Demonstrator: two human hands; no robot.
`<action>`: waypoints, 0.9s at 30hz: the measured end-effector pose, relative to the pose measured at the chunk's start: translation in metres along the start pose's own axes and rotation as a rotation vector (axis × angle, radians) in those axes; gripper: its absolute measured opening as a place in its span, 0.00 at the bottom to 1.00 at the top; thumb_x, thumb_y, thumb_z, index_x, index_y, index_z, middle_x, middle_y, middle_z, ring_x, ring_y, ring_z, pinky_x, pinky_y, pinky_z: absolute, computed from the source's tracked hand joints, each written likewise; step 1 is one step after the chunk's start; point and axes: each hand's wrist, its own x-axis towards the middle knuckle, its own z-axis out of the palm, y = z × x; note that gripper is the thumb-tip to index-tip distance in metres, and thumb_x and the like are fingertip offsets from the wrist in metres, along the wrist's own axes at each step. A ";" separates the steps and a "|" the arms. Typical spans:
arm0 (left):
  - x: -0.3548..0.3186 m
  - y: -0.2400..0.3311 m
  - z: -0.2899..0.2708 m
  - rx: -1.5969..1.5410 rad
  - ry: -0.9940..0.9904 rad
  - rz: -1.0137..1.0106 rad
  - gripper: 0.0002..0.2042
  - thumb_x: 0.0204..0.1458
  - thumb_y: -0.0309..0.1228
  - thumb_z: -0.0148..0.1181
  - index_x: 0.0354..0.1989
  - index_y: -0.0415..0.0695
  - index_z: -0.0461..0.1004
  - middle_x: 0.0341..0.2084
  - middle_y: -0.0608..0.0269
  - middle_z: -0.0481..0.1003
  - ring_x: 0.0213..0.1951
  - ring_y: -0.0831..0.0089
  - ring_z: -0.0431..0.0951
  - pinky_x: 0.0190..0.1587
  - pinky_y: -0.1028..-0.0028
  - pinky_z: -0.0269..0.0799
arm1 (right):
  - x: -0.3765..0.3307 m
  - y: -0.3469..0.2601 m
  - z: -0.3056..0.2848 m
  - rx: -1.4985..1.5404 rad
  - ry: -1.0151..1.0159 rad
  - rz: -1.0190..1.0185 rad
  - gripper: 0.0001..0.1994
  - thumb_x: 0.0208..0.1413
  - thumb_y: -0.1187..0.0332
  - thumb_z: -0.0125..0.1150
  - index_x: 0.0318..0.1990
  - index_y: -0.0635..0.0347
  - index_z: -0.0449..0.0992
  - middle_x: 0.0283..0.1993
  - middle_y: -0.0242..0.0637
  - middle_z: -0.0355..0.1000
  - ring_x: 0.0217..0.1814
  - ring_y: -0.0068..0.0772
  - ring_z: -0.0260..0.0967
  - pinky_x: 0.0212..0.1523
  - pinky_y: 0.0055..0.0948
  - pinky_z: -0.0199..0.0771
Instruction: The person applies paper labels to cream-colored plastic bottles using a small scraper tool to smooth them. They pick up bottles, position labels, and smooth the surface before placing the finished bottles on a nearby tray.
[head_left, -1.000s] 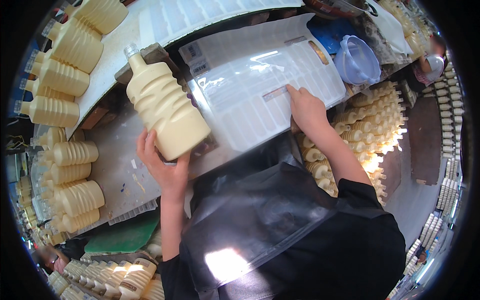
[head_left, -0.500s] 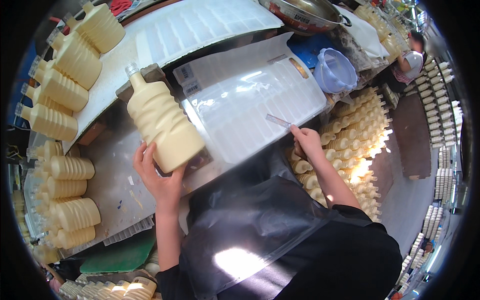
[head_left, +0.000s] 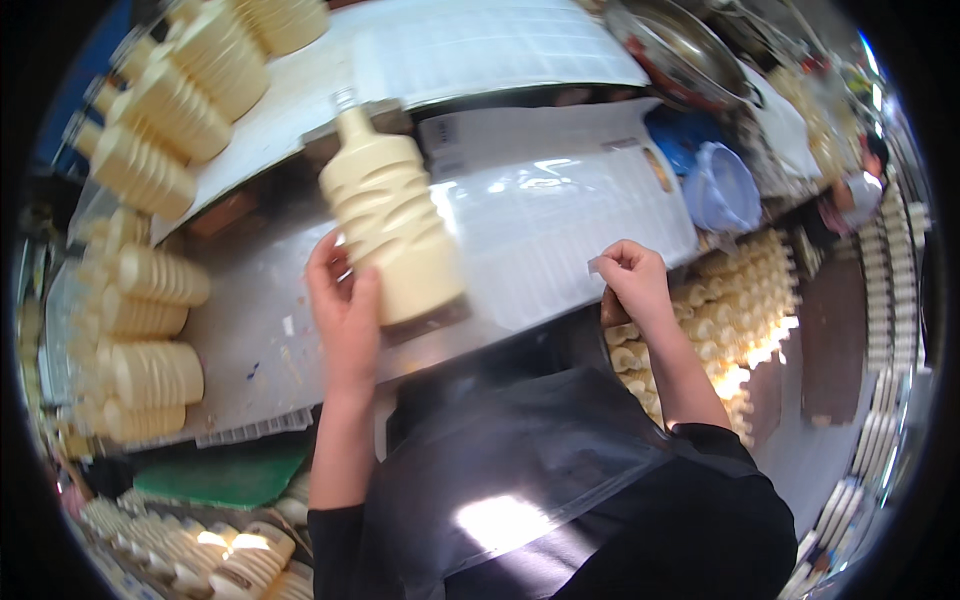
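Observation:
A large cream ribbed bottle (head_left: 395, 215) with a clear neck lies tilted on the bench, its neck over a brown block (head_left: 322, 150). My left hand (head_left: 343, 305) is at the bottle's lower left side, fingers loosely curved and apart, thumb close against its edge; blur hides whether they touch. My right hand (head_left: 637, 283) is closed in a pinch over the bench's front edge. From its fingertips a bit of thin, pale strip (head_left: 596, 265) sticks out. Beside the bottle lies a translucent sheet (head_left: 540, 235) under a glossy film.
More cream bottles (head_left: 150, 275) stand along the left. A raised white shelf (head_left: 480, 50) runs behind the bench (head_left: 255, 330). At the back right are a lilac basket (head_left: 722, 190) and a metal pan (head_left: 680, 45). Many bottles (head_left: 700, 320) fill the floor at right; a person (head_left: 850, 195) is beyond.
The view has shifted, so the bench appears further right. My left hand has moved from the bottle's base up its left side. The strip in my right hand has turned and shows less.

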 end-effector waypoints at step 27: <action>0.092 0.013 0.017 -0.314 0.087 -0.136 0.14 0.65 0.36 0.61 0.51 0.39 0.73 0.42 0.65 0.75 0.43 0.80 0.73 0.49 0.77 0.72 | 0.069 -0.151 0.168 0.123 -0.371 -0.449 0.08 0.60 0.68 0.67 0.33 0.61 0.77 0.30 0.24 0.73 0.32 0.10 0.65 0.34 0.16 0.66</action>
